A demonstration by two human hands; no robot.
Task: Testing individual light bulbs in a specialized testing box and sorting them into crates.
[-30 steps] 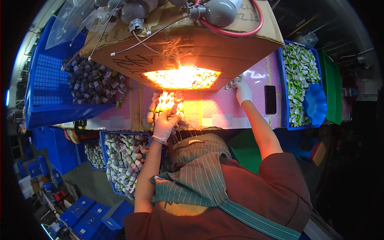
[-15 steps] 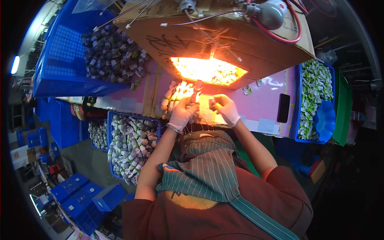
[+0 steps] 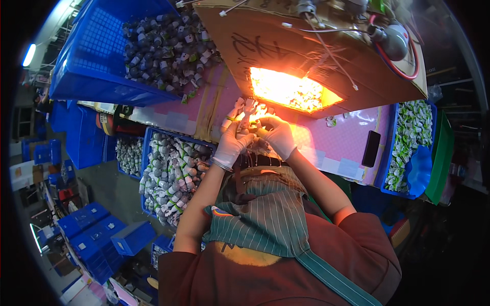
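My left hand, in a pale thin glove, is closed round a cluster of small white-and-grey doll-like pieces, some with green bands. They fan out beyond the fingers toward the light. My right hand, gloved alike, is pinched beside the left fingertips, on a small pale piece that glare and fingers partly hide. Thin pale threads hang under both hands. Just beyond them, a cardboard box has a brightly glowing opening with many small pieces inside.
Blue crates of small grey-and-white pieces stand at the upper left and lower left. On the right are a phone, a crate of white-and-green pieces and a blue scalloped bowl. Wires and a grey bulb lie atop the box.
My right hand, apart from the left half a second ago with a small pale piece, has moved left to meet it. The view has shifted, so the box appears farther right.
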